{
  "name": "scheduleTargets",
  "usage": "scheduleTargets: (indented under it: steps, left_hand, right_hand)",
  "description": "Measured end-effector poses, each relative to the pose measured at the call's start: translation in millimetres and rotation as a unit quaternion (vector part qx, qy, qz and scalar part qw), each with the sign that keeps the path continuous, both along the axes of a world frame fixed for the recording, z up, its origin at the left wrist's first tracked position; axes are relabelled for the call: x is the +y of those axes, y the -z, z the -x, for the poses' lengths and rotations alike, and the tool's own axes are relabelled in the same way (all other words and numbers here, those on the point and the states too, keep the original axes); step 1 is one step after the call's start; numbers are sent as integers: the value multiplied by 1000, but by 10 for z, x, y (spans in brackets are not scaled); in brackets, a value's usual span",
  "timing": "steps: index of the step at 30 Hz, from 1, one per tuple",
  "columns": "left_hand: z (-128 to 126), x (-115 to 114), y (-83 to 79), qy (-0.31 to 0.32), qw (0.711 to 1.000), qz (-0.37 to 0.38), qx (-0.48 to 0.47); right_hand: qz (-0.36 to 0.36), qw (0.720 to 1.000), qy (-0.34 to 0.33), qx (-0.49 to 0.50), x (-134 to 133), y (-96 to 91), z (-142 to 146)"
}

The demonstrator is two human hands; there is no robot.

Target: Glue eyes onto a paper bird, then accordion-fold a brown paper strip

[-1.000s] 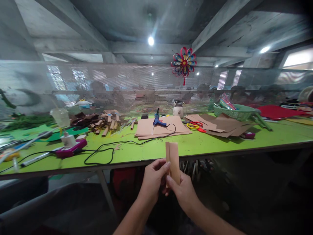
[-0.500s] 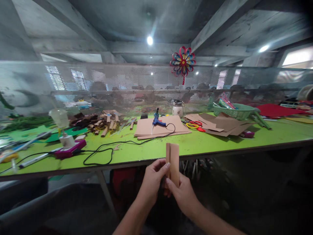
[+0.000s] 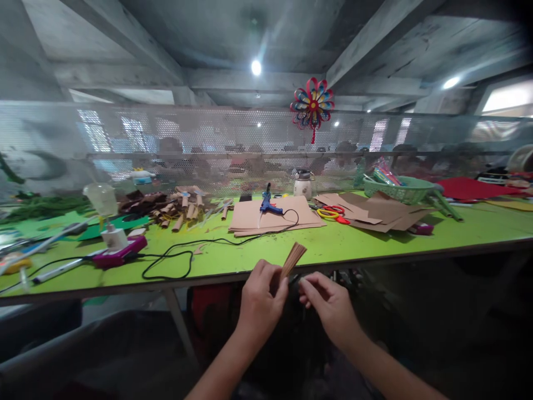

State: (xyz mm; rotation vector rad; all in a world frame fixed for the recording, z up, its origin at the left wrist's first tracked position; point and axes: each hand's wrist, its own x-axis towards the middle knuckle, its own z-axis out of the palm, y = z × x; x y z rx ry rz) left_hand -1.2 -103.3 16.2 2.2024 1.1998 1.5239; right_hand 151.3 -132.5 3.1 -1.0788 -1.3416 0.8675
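My left hand [image 3: 263, 297] is closed around the lower part of a narrow bundle of pleated brown paper [image 3: 295, 258]. The bundle's upper end sticks out above my fingers and leans to the right, its fold lines showing; its lower end is hidden in my grip. A short way to the right, apart from the paper, my right hand [image 3: 328, 305] has its thumb and fingertips drawn together, with nothing visible in them. Both hands are just in front of the table's near edge. Beyond them, a blue glue gun [image 3: 270, 208] rests on stacked brown paper sheets [image 3: 245, 220].
A black cord [image 3: 208, 243] runs across the green table [image 3: 233, 261] to a purple power strip [image 3: 120, 253]. Brown paper rolls [image 3: 179, 221] lie at the back left. Scissors [image 3: 331, 212], loose brown sheets [image 3: 383, 214] and a green basket [image 3: 400, 190] are on the right.
The paper, seen flat-faced and upright between both hands before, is now narrow, pleated and tilted right in my left hand. My right hand has let go and moved right.
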Motion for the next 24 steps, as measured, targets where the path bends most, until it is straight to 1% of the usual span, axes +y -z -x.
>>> scheduleTargets:
  steps: [2,4,8,11,17,21,24]
  left_hand:
    - [-23,-8,9,-10,999,-30,44]
    - [-31,-8,16,-23,995,-59,80]
    - [-37,-11,44,-60,982,-117,135]
    - [-70,-25,71,-76,972,-143,173]
    - [-159,-39,111,-76,958,-196,197]
    - [-205,-49,180,-72,956,-203,197]
    - [-222,-101,230,-73,961,-180,199]
  right_hand:
    - [-16,1000,-4,8,-13,-67,16]
    - [-26,1000,-2,10,-18,-90,35]
    - [-11,1000,-3,2,20,-44,64]
    - [-2,1000,-5,6,74,3,92]
    - [1,998,47,30,148,37,163]
    - [25,996,83,9,186,65,183]
    - [30,996,84,-30,212,88,166]
